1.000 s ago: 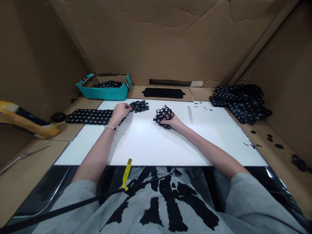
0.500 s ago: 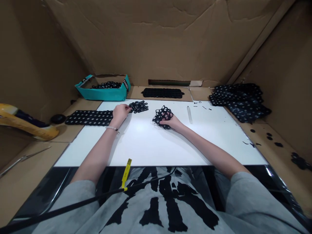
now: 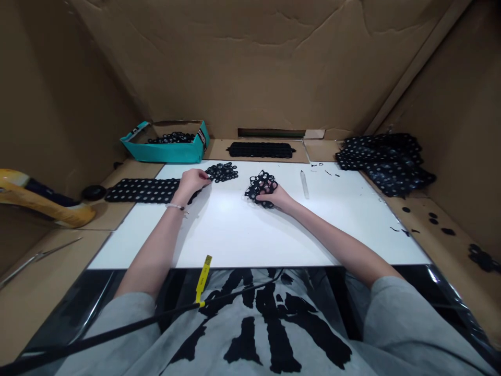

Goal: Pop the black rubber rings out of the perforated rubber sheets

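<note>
Inside a booth of creased cardboard walls (image 3: pixel 250 62), I sit over a smooth white board (image 3: pixel 254 237), with matte black rubbery pieces laid out around it. At the far left lies a yellow-and-navy moulded handle (image 3: pixel 39 208), and below it a thin metal tool (image 3: pixel 39 259) rests on the cardboard. Along the back stand a teal box (image 3: pixel 166 151), holding black rings, and a dense black perforated strip (image 3: pixel 260 150). To the right, a slumped pile of punched black sheets (image 3: pixel 385 164) sits on the cardboard, with small black scraps (image 3: pixel 432 220) scattered nearer me. On the board's left edge lies a dotted black sheet (image 3: pixel 143 190), its near end running toward my left wrist, which wears a thin bracelet (image 3: pixel 175 206). My left hand (image 3: pixel 191 181) is loosely curved, its fingertips at the edge of a heap of black rings (image 3: pixel 221 172); whether they pinch anything, I cannot tell. My right hand (image 3: pixel 272 194) is half curled, gripping a clump of black perforated mesh (image 3: pixel 260 188) against the board, near a clear pointed rod (image 3: pixel 304 184).
</note>
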The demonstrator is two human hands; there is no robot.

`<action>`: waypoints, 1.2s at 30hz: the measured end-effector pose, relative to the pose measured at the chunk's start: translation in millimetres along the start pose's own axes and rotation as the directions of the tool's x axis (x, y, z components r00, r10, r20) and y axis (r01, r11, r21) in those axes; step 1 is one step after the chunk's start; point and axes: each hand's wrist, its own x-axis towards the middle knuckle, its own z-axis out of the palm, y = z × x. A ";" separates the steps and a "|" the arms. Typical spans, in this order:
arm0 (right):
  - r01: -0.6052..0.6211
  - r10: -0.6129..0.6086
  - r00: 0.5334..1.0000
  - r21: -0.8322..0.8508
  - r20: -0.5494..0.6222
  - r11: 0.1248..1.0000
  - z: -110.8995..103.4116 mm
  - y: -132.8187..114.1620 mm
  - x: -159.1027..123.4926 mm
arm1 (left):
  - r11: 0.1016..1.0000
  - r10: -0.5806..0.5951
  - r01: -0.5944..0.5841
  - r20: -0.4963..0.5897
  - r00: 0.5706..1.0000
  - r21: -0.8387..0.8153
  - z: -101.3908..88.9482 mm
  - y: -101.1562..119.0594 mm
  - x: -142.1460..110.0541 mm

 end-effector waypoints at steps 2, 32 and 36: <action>-0.009 0.009 1.000 0.006 0.000 1.000 0.2 -1.2 -0.4 | 0.996 -0.012 0.006 -0.066 0.998 -0.085 1.7 2.8 0.3; 0.085 -0.088 0.993 0.039 0.075 0.996 4.8 -5.4 -3.2 | 0.812 0.432 -0.352 0.073 0.899 -0.466 39.1 105.6 -75.1; 0.089 -0.088 0.996 -0.016 0.033 0.996 4.0 -5.4 -2.1 | 0.762 0.352 -0.215 0.112 0.929 -0.610 42.2 104.3 -70.3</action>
